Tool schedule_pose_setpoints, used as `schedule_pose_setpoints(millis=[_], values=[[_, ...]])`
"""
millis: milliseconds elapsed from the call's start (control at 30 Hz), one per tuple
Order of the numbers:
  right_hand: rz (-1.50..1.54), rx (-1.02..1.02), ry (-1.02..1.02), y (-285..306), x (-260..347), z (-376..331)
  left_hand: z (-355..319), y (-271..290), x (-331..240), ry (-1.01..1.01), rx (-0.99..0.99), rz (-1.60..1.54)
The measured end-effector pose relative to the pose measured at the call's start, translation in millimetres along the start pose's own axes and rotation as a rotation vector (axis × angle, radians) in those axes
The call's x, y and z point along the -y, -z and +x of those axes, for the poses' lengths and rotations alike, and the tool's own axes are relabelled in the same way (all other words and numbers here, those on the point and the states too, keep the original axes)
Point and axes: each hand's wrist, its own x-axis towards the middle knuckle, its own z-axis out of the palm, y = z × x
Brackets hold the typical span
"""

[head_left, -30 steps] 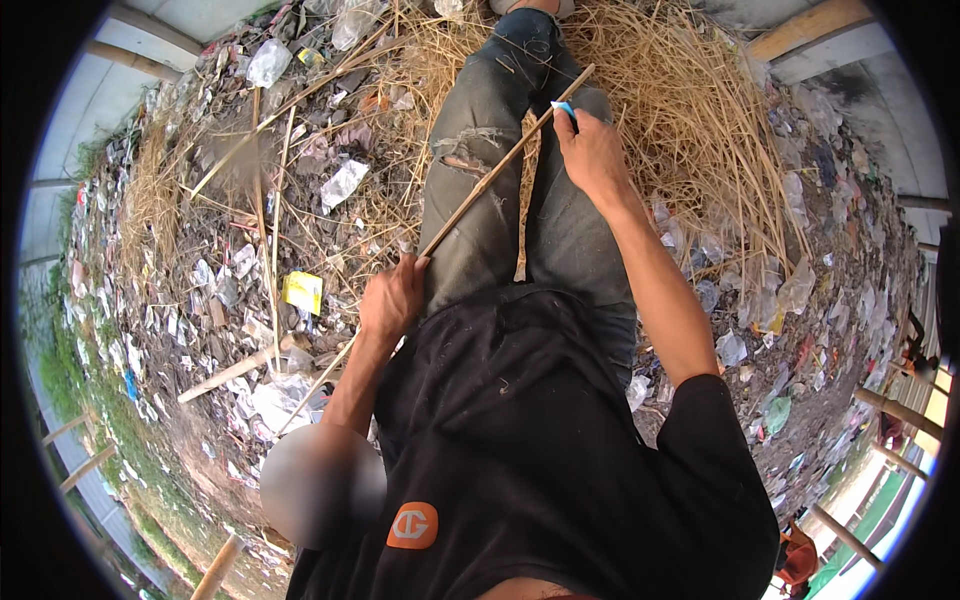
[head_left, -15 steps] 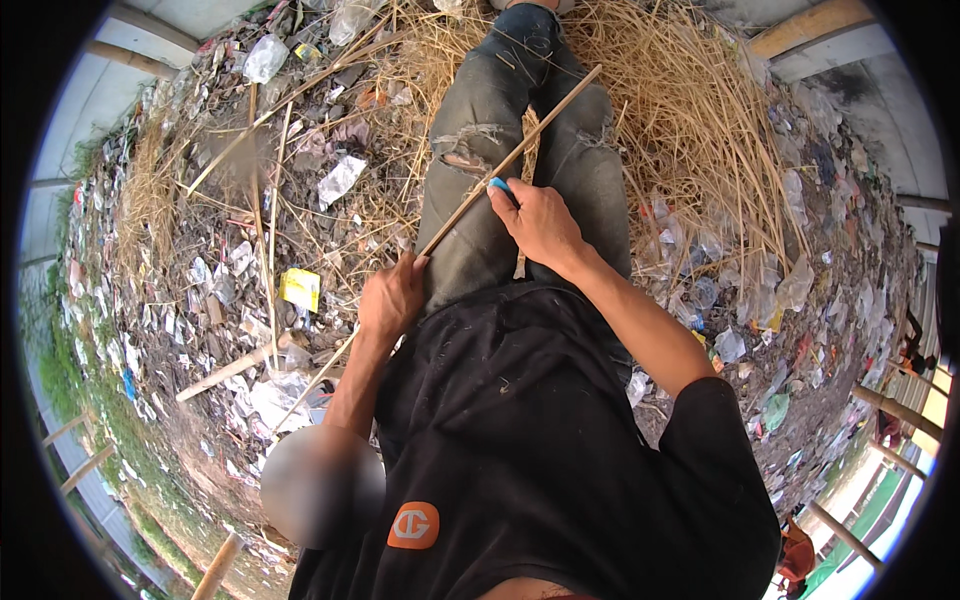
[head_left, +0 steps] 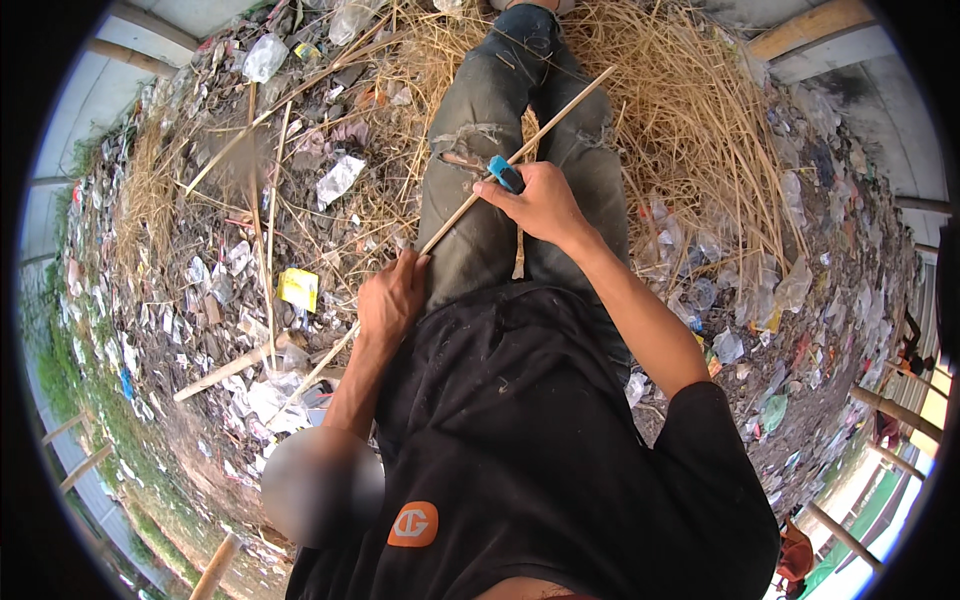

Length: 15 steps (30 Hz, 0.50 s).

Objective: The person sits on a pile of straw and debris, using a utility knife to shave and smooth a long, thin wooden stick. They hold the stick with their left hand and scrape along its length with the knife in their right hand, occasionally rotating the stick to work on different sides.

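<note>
A long thin bamboo strip (head_left: 568, 112) slants across my thighs, its far end up and to the right. It passes under my left forearm and comes out at the lower left. My left hand (head_left: 390, 298) is closed round the strip beside my left thigh. In my right hand (head_left: 538, 203) is a blue-and-black tool (head_left: 505, 174) that looks like a utility knife; its blade is hidden. The right thumb and the tool are against the strip, over my left thigh near the torn trouser knee.
Dry straw (head_left: 690, 130) is heaped around my legs. More bamboo strips (head_left: 270, 200) and a thicker stick (head_left: 235, 370) lie on the left. Litter covers the ground, with a yellow packet (head_left: 299, 289) among it. Wooden poles (head_left: 895, 412) stand at the right edge.
My right hand has tilted, so more of the blue-and-black tool shows above the fingers. The strip's far end has shifted slightly right. My left hand has hardly moved.
</note>
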Motion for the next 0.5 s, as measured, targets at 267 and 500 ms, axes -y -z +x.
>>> schedule_pose_setpoints(millis=[267, 500], values=[[0.524, 0.208, -0.234, 5.6, -8.9, -3.8, -3.4, 1.6, -1.2, -0.005, -0.118, -0.108], [0.554, -0.020, -0.198, 57.7, -23.2, -7.4, -4.1, 5.2, -5.2, 0.000, -0.158, -0.156]])
